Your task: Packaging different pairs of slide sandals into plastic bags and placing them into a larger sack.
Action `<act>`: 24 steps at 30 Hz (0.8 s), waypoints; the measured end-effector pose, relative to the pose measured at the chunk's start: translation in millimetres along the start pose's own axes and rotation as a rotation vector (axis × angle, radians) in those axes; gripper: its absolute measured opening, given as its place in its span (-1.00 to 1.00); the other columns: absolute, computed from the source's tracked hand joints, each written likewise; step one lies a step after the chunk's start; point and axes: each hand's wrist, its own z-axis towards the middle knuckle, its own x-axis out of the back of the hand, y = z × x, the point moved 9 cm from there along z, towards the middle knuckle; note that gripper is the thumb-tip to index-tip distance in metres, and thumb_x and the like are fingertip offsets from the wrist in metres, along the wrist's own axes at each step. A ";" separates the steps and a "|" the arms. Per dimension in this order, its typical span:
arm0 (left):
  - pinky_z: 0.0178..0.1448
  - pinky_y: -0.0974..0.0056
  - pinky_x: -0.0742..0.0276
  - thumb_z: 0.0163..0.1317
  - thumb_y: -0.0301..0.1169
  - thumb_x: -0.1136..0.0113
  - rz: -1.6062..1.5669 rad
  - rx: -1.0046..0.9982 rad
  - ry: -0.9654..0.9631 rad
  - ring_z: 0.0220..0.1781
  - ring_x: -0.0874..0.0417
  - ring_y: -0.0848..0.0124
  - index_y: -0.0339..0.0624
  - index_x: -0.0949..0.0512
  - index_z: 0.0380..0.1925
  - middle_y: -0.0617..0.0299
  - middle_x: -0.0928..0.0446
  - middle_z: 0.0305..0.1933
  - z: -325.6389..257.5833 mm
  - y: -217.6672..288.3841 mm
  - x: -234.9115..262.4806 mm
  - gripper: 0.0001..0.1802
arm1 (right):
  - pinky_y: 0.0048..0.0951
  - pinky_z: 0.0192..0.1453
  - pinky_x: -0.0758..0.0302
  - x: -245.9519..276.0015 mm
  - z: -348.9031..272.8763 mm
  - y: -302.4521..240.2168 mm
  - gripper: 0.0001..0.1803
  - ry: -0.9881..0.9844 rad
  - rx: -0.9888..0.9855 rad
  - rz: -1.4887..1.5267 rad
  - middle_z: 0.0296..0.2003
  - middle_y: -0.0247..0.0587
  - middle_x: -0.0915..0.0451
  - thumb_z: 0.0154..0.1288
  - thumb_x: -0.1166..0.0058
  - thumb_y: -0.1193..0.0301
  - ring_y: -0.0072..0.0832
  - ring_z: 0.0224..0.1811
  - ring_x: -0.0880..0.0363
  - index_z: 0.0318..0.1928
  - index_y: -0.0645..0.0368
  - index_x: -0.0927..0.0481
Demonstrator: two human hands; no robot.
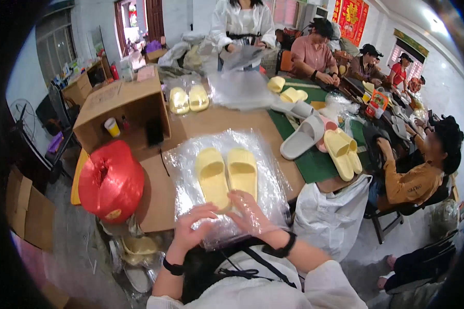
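In front of me a pair of yellow slide slippers, the left slipper and the right slipper, lies side by side on clear plastic bags, toes pointing away. My right hand grips the heel of the right slipper, its fingers over the sole's near end. Beside the left slipper's heel, my left hand hovers with fingers apart and nothing in it. Whether the slippers lie on top of the bags or inside one is hard to tell.
A red shiny bundle and an open cardboard box stand at the left. Bagged yellow slippers lie farther back. Loose grey slippers and yellow slippers are piled on the right. Across the table a person handles clear plastic.
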 end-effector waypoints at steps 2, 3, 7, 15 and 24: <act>0.13 0.14 -0.53 0.18 -0.45 -0.27 0.288 0.242 0.388 0.02 -0.65 0.21 -0.25 -0.66 -0.23 0.07 -0.67 -0.05 -30.4 -29.5 41.9 -0.83 | -0.21 0.11 -0.50 28.7 -30.0 -39.0 -0.61 -0.239 0.018 0.177 0.01 0.02 -0.56 0.21 -0.28 0.46 -0.07 0.05 -0.54 0.06 0.22 -0.56; 0.02 0.16 -0.53 0.22 -0.37 -0.25 0.273 0.352 0.470 -0.10 -0.66 0.25 -0.26 -0.67 -0.26 0.08 -0.67 -0.13 -37.5 -33.7 52.5 -0.81 | -0.29 0.03 -0.52 37.5 -47.4 -40.1 -0.70 -0.405 -0.106 0.358 -0.13 -0.08 -0.61 0.22 -0.28 0.43 -0.20 -0.05 -0.59 -0.03 0.21 -0.61; -0.24 0.20 -0.51 0.34 -0.09 -0.14 0.373 0.793 0.298 -0.40 -0.64 0.35 -0.29 -0.67 -0.41 0.13 -0.65 -0.45 -64.5 -79.8 73.1 -0.56 | -0.56 -0.31 -0.47 90.2 -98.5 -4.0 -0.81 -0.665 -0.666 0.675 -0.48 -0.37 -0.62 0.30 -0.25 0.37 -0.64 -0.41 -0.57 -0.22 0.26 -0.67; -0.37 0.22 -0.44 0.15 -0.04 -0.33 0.583 0.721 -0.037 -0.55 -0.56 0.38 -0.30 -0.67 -0.51 0.15 -0.60 -0.60 -41.9 -60.1 20.6 -0.55 | -0.55 -0.39 -0.40 111.5 -70.9 89.2 -0.66 -0.190 -1.008 0.289 -0.50 -0.40 -0.58 0.33 -0.21 0.16 -0.66 -0.48 -0.48 -0.24 0.24 -0.68; -0.49 0.52 -0.31 0.25 -0.44 -0.22 -0.021 0.773 0.096 -0.55 -0.46 0.68 -0.28 -0.68 -0.35 0.30 -0.65 -0.43 -59.6 -81.0 35.9 -0.87 | -0.66 -0.40 -0.36 96.0 -82.4 122.1 -0.81 -0.266 -1.029 0.594 -0.39 -0.41 -0.68 0.31 -0.19 0.35 -0.71 -0.46 -0.47 -0.22 0.23 -0.67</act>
